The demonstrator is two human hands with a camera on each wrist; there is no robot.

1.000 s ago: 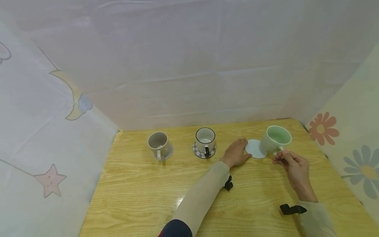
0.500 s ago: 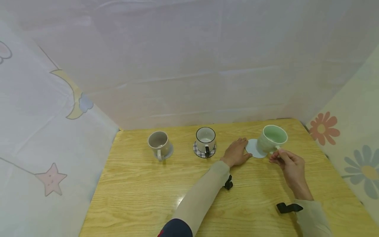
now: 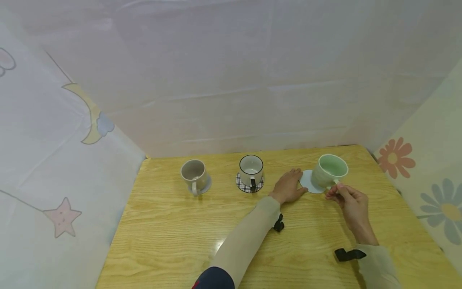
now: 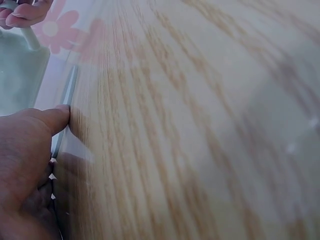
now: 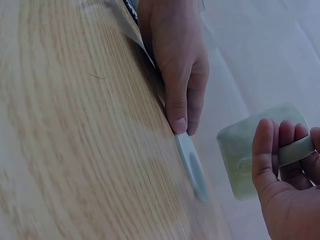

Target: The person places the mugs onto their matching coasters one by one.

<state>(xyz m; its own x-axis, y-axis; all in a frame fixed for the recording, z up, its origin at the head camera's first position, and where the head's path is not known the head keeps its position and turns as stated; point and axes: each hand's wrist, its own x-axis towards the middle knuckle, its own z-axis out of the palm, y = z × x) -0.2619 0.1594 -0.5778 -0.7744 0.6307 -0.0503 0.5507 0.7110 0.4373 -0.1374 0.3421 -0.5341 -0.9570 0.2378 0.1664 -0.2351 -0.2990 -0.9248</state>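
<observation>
My right hand [image 3: 353, 206] grips the handle of a pale green mug [image 3: 323, 179], with the fingers curled round it in the right wrist view. The mug hangs upright over the right part of a light blue round coaster [image 3: 305, 182]. A gap shows between the mug's base [image 5: 231, 172] and the coaster [image 5: 194, 167] in the right wrist view. My left hand [image 3: 287, 186] rests on the table at the coaster's left edge, fingers and thumb extended. Its thumb [image 4: 56, 119] touches the coaster's rim in the left wrist view.
A white mug with a black rim [image 3: 250, 165] stands on a checked coaster [image 3: 242, 188] left of my left hand. Farther left, a beige mug [image 3: 193, 176] stands on a grey coaster [image 3: 207, 185]. A pale cloth backdrop [image 3: 231, 100] rises behind the wooden table [image 3: 162, 224].
My right hand has carried the green mug a short way left, farther over the light blue coaster. My left hand has stayed in place at the coaster's edge.
</observation>
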